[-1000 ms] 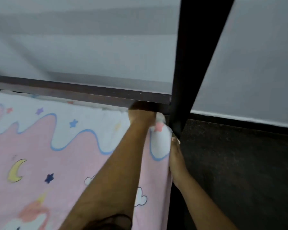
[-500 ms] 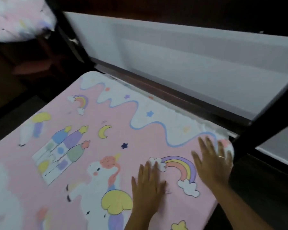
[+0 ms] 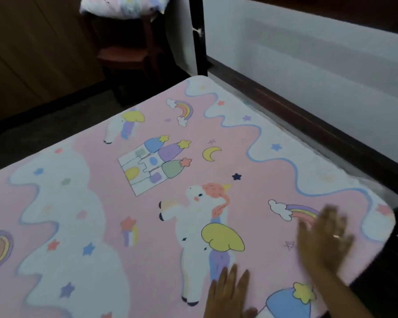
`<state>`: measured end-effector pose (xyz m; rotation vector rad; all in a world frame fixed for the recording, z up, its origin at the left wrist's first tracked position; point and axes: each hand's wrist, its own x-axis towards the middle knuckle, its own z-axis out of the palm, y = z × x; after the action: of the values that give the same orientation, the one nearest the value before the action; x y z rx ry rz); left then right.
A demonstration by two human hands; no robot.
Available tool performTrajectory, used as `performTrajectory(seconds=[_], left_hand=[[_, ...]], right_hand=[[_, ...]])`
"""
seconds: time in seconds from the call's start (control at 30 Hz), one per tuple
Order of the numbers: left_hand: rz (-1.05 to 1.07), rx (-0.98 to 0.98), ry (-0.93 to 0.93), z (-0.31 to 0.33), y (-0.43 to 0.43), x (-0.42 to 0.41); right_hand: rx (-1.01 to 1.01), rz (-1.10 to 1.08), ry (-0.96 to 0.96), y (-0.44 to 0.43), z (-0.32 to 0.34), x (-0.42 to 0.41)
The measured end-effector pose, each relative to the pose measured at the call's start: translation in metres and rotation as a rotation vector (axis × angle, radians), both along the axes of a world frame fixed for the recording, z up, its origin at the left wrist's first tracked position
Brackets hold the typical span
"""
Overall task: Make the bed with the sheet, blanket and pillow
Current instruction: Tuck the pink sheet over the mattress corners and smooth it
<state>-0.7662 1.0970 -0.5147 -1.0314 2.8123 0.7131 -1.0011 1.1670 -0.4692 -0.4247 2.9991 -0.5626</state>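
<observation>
A pink sheet [image 3: 257,161] printed with unicorns, rainbows and a castle lies flat over the mattress and fills most of the view. My left hand [image 3: 230,294] rests palm down on it at the bottom edge, fingers spread. My right hand [image 3: 324,242], blurred and wearing a ring, lies flat on the sheet near the right corner, beside a rainbow print. Neither hand holds anything. A pillow [image 3: 124,5] in matching fabric sits on a wooden chair [image 3: 124,53] at the top left, beyond the bed.
A dark bed frame rail [image 3: 308,125] runs along the far right side of the mattress, with a dark post [image 3: 197,35] at the far corner. A pale wall [image 3: 308,53] stands behind it. Dark floor [image 3: 44,131] lies to the left, before wooden panelling.
Both hands left the mattress corner by the post and went flat on the sheet. Since then they slid toward me and the view turned left, showing more bed and the chair.
</observation>
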Motion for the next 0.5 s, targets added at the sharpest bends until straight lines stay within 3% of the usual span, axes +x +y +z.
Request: performTrajectory(seconds=[0.1, 0.17, 0.3, 0.4, 0.5], left_hand=[[0.077, 0.11, 0.044, 0.0, -0.003, 0.033], [0.082, 0.064, 0.045, 0.003, -0.009, 0.068], [0.024, -0.043, -0.011, -0.015, -0.003, 0.123], [-0.046, 0.038, -0.025, -0.013, 0.028, 0.139], [-0.162, 0.091, 0.004, -0.003, 0.059, 0.153]], right_hand=[[0.068, 0.323, -0.01, -0.026, -0.008, 0.103], [0.102, 0.49, -0.063, -0.031, -0.016, 0.159], [0.195, 0.611, -0.112, 0.001, -0.031, 0.206], [0.306, 0.5, -0.057, 0.051, -0.032, 0.179], [0.416, 0.09, -0.134, 0.104, -0.011, 0.145]])
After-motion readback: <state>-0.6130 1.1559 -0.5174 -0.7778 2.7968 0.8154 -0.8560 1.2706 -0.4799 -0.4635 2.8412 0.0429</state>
